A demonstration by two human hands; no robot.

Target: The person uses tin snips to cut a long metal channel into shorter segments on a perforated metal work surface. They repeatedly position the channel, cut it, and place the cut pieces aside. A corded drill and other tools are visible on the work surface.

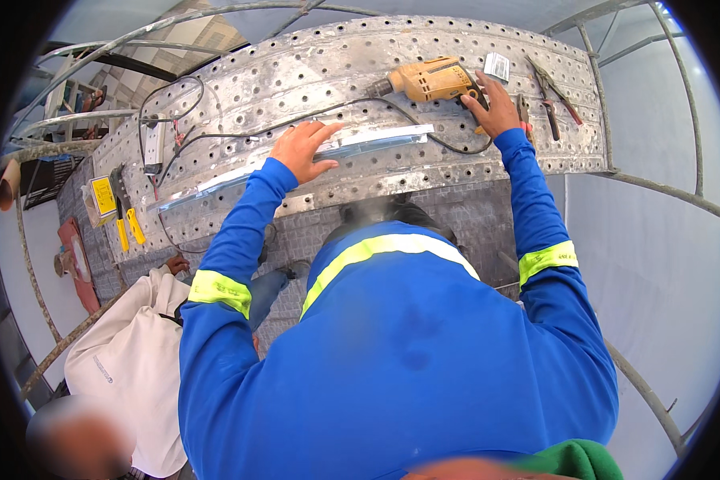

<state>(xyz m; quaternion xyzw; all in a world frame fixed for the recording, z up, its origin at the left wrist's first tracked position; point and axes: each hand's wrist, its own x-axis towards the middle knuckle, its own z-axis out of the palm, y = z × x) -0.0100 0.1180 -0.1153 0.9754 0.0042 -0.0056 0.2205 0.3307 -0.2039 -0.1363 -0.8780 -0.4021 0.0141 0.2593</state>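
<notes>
A yellow-orange power drill lies on its side on the perforated metal platform, its chuck toward the left. My right hand is at the drill's dark handle, fingers spread; whether the palm touches it is hidden. A long, shiny metal strip runs slantwise along the platform's near side. Over the middle of this strip my left hand hovers or rests with thumb and fingers apart, holding nothing. The drill's black cord loops behind the strip toward a white power strip at the left.
Pliers and other hand tools lie right of the drill, near a small white packet. Yellow-handled snips and a yellow box sit at the left end. Scaffold tubes surround the platform. A person in a pale top is at the lower left.
</notes>
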